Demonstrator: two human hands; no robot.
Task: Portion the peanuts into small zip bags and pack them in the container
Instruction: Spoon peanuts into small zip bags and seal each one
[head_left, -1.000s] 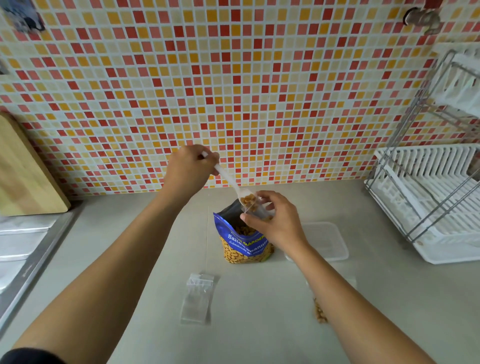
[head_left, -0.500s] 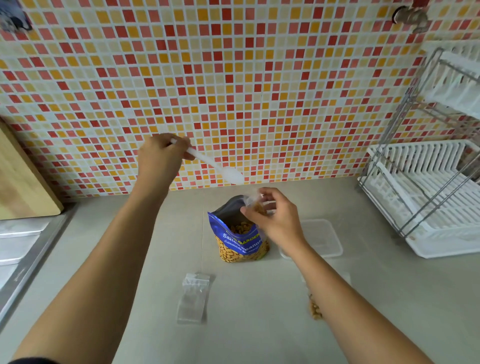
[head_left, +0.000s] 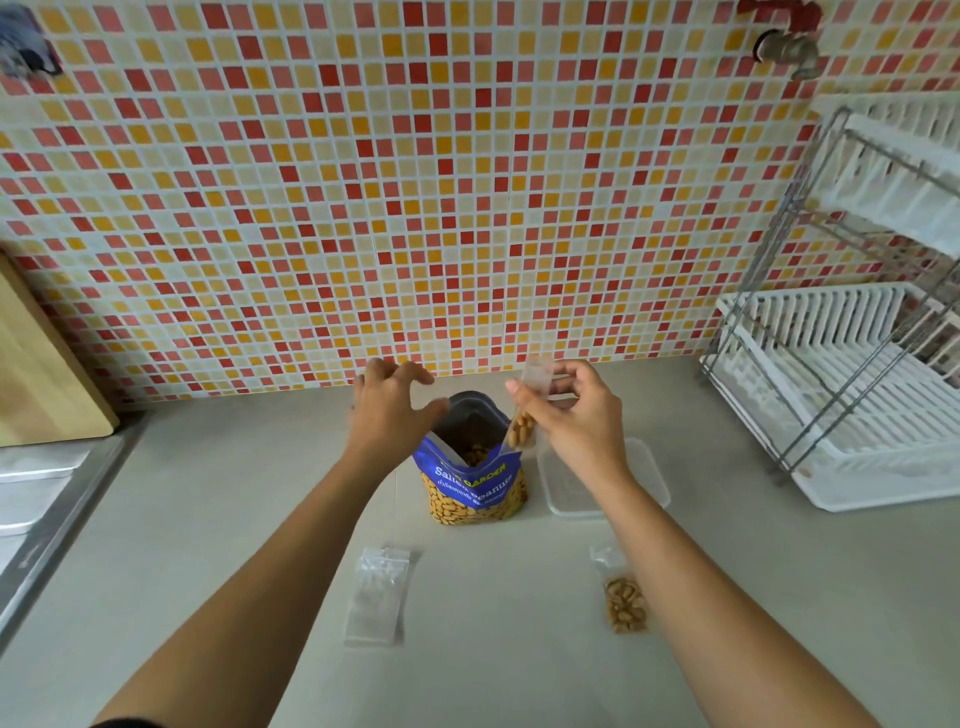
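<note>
A blue peanut bag (head_left: 475, 480) stands open on the counter. My right hand (head_left: 571, 415) pinches a small clear zip bag (head_left: 527, 415) with some peanuts in its bottom, just above the big bag's right rim. My left hand (head_left: 389, 410) hovers with fingers spread at the big bag's left rim and holds nothing; the white spoon is out of sight. An empty zip bag (head_left: 378, 595) lies flat in front. A filled zip bag (head_left: 623, 603) lies by my right forearm. A clear shallow container (head_left: 649, 480) sits right of the peanut bag, partly behind my right hand.
A white dish rack (head_left: 852, 395) on a wire frame fills the right side. A wooden cutting board (head_left: 41, 374) leans on the tiled wall at left, above a steel sink edge (head_left: 57, 519). A tap (head_left: 787, 47) sticks out top right.
My left hand came down from the wall side to the big bag's rim and no longer shows the spoon. My right hand lifted the small bag slightly.
</note>
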